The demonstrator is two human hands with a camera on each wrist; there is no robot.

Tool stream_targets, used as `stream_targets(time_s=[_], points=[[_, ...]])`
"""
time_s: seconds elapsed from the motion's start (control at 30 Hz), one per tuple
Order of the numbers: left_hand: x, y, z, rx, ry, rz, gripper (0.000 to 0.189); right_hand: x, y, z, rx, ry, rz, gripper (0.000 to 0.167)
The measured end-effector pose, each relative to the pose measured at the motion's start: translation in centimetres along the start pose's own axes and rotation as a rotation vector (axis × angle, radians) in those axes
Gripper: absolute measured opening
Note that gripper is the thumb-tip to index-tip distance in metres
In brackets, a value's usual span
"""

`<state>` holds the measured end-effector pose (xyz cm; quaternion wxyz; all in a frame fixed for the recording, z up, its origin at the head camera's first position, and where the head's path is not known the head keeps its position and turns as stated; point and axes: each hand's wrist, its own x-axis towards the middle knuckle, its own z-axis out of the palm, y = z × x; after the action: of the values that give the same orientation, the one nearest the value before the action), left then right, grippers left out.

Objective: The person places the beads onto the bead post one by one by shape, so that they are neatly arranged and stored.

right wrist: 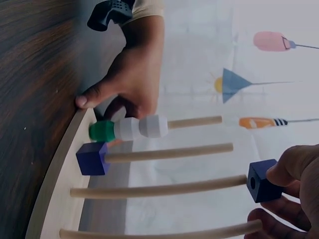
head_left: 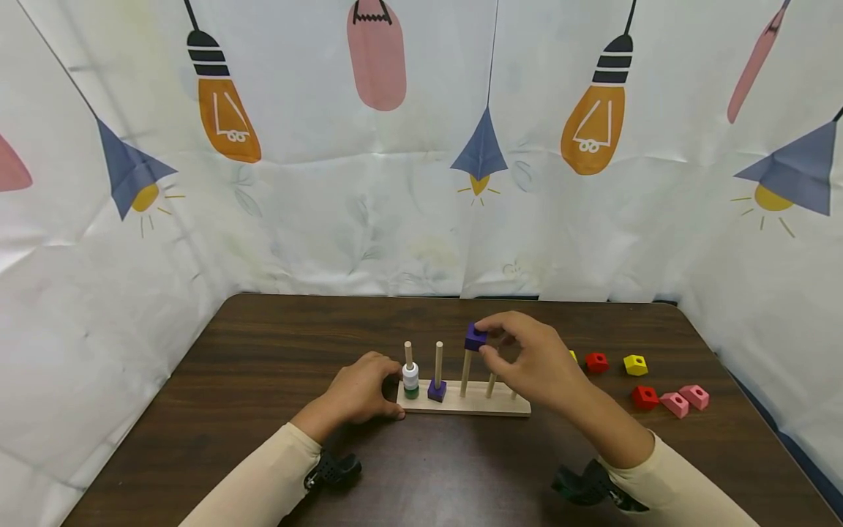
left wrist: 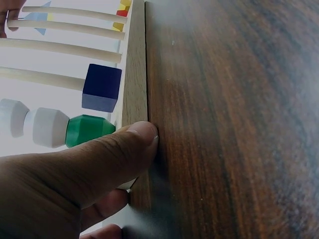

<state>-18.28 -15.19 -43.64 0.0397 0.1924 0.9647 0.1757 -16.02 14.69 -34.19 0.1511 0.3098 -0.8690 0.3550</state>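
Observation:
A wooden peg board (head_left: 464,408) with a row of upright pegs lies on the table. At its left end, my left hand (head_left: 358,388) grips the base, thumb (left wrist: 142,132) against the front edge and fingers behind. The leftmost peg carries a green bead (left wrist: 89,130) with two white beads (right wrist: 139,128) above it. A purple cube (head_left: 437,391) sits at the bottom of the second peg. My right hand (head_left: 533,359) pinches another purple cube (right wrist: 264,180) between thumb and fingers, right at the tip of the third peg (right wrist: 159,189). The hand partly covers the rightmost pegs in the head view.
Right of the board on the brown table (head_left: 263,417) lie red blocks (head_left: 596,362), a yellow block (head_left: 635,365) and two pink blocks (head_left: 675,405). Another yellow block (head_left: 573,356) is mostly hidden behind the right hand. A lamp-printed white curtain (head_left: 408,234) hangs behind the table.

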Motion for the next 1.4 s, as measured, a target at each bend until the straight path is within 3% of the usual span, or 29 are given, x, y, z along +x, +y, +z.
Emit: stream_targets(time_s=[0.53,1.0,1.4], points=[[0.0,0.0,-0.1,-0.007,0.0,0.004,0.046,0.8,-1.2,1.5,0.005,-0.002,0.017,0.033],[0.0,-0.1,-0.1,-0.006,0.003,0.015,0.047,1.6,-1.8,3.3,0.075,0.022,-0.027,0.031],[0.0,-0.1,0.0,-0.009,0.009,0.002,0.049,1.8,-2.9,4.4,0.022,0.005,0.079,0.032]])
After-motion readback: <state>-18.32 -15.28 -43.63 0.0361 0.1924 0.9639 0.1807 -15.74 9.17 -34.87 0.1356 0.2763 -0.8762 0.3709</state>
